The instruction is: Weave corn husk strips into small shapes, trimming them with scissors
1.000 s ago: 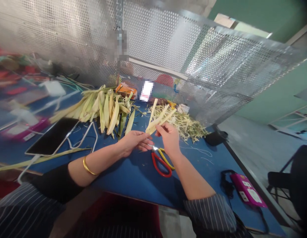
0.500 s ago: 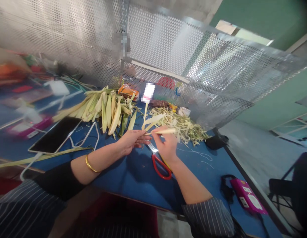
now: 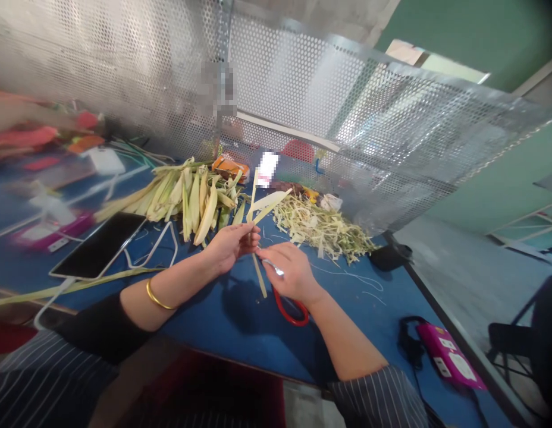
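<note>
My left hand (image 3: 234,245) is closed in a pinch on pale corn husk strips (image 3: 267,205), which fan out above the fingers. One narrow husk strip (image 3: 260,279) hangs down below that pinch. Close by on the right, my right hand (image 3: 290,270) has its fingertips pressed together at the hanging strip's edge; what they pinch is too small to make out. Red-handled scissors (image 3: 294,312) lie on the table beneath my right hand, partly covered by it, with a bit of blade showing past the thumb.
Behind my left hand lies a pile of whole corn husks (image 3: 200,202). Shredded husk (image 3: 325,229) is heaped at the back right, before a perforated metal screen (image 3: 294,83). A phone (image 3: 100,244) with a white cable lies left. A magenta box (image 3: 452,355) sits right.
The husk piece that pointed right in my right hand now hangs downward below my left hand. My right hand has moved lower and left, covering more of the scissors.
</note>
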`<state>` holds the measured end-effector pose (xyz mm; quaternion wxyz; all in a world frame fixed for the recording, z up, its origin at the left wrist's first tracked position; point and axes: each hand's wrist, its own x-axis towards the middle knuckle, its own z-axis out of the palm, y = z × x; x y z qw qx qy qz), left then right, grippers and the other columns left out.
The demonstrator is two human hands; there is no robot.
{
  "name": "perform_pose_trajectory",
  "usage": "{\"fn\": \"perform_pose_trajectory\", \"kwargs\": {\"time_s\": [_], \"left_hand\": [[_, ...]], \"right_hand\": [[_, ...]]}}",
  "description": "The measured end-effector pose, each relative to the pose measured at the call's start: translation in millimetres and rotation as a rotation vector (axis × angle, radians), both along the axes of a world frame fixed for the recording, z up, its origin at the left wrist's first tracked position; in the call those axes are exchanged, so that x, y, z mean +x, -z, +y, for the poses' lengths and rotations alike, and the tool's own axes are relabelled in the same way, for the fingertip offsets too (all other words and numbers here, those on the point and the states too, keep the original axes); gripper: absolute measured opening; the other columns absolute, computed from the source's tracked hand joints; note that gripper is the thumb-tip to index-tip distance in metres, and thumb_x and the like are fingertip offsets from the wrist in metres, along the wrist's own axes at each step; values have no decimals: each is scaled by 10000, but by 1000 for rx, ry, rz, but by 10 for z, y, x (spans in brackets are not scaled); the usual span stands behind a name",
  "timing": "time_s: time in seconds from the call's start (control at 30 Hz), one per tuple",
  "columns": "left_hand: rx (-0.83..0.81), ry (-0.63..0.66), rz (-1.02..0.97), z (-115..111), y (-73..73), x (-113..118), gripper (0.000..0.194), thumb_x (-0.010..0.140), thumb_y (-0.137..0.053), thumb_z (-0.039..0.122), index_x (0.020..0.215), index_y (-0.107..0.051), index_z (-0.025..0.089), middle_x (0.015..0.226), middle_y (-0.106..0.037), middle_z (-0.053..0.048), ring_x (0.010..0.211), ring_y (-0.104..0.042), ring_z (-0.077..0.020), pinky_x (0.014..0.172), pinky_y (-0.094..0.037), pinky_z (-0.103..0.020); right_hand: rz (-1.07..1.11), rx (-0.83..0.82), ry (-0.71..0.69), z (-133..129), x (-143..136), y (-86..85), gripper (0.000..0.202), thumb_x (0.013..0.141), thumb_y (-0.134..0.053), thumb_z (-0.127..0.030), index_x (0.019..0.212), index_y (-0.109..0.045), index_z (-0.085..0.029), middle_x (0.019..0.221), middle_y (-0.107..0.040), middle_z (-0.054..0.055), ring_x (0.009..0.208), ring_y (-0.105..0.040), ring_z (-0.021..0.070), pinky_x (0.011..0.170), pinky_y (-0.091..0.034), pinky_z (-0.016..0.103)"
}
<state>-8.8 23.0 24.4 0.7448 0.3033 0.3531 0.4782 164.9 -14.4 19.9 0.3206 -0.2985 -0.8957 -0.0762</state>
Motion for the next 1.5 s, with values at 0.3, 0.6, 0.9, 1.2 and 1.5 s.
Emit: {"fn": "perform_pose_trajectory", "kwargs": {"time_s": [0.3,0.6,0.9,1.2,1.5], "left_hand": [[257,120,283,-81,-46,38,246,821,-609,359,781,-654,121,631,-640,-35,484,-564,-88,522,-488,-232],[387,134,446,-68,-43,26,213,786,-628,343,745,-652,135,689,-686,-64,495,-560,-90,476,-460,-212],[484,255,617,-99,41,99,208,766,-635,302,675,-678,121,546,-635,-23,350,-450,-62,341,-324,-190],[12,201,64,-19,71,45,143,797,-652,239,815,-677,99,788,-716,-86,536,-583,-62,379,-328,-148],[-2,159,48,-25,145,70,196,789,-673,293,871,-681,116,829,-720,-88,614,-625,-90,499,-415,-181]], "right_hand": [[261,190,492,56,87,-293,292,839,-589,-297,1122,-603,-228,1162,-589,105,1113,-534,261,960,-409,456],[248,-303,356,82,208,-673,120,818,-606,-298,905,-593,-217,808,-678,11,725,-618,156,796,-465,371],[404,-722,80,147,-355,-775,90,844,-526,-241,885,-584,-186,790,-673,22,693,-651,135,674,-521,295],[234,61,335,-53,-76,-670,149,903,-498,-303,937,-602,-202,870,-677,44,835,-619,173,784,-459,331],[-91,-40,378,118,151,-178,202,933,-436,-269,925,-627,-202,874,-694,36,867,-610,174,981,-332,377]]}}
